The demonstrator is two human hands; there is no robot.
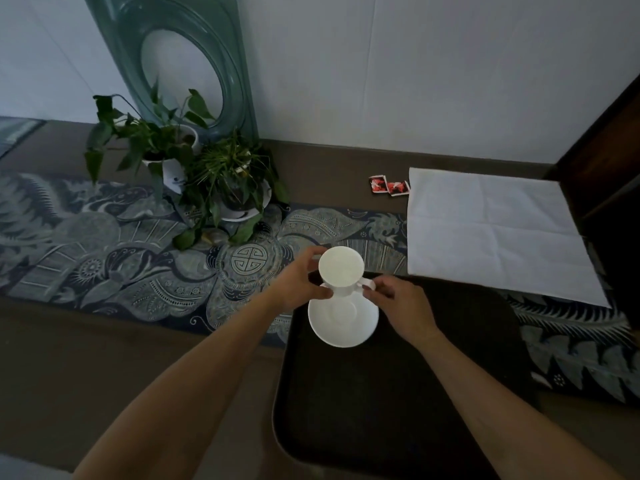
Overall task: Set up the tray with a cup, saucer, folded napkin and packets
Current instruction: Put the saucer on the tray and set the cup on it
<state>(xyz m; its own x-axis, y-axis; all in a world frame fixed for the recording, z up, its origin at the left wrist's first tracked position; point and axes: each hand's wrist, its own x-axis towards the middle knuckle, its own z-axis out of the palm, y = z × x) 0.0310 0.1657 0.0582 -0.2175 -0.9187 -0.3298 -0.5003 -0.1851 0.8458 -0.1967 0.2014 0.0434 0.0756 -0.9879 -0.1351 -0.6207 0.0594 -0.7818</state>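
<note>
- Pale wall panels back a brown worktop (104, 358), along which runs a blue-grey patterned runner (104, 251).
- Against the wall leans a teal frame with an oval mirror (183, 71); in front of it stand two potted plants (194, 168) in white pots.
- On the near right of the worktop lies a black tray (398, 393), its far edge resting over the runner.
- A white saucer (343, 318) sits on the far left part of the tray.
- A white cup (341, 270) is held upright over the far side of the saucer, mouth up and empty; whether its foot touches the saucer cannot be told.
- The left hand (298, 284) has its grip closed round the cup's left side, thumb at the base and fingers curled over the far rim.
- The right hand (401, 304) pinches the cup's handle, which points right, between thumb and fingertips; the grip is tight on the handle alone.
- A white napkin (495, 230) lies spread open and flat on the worktop beyond the tray's far right corner, creases showing, not on the tray.
- Two red and white packets (389, 185) lie side by side near the wall, just left of the napkin's far corner, well apart from the tray.
</note>
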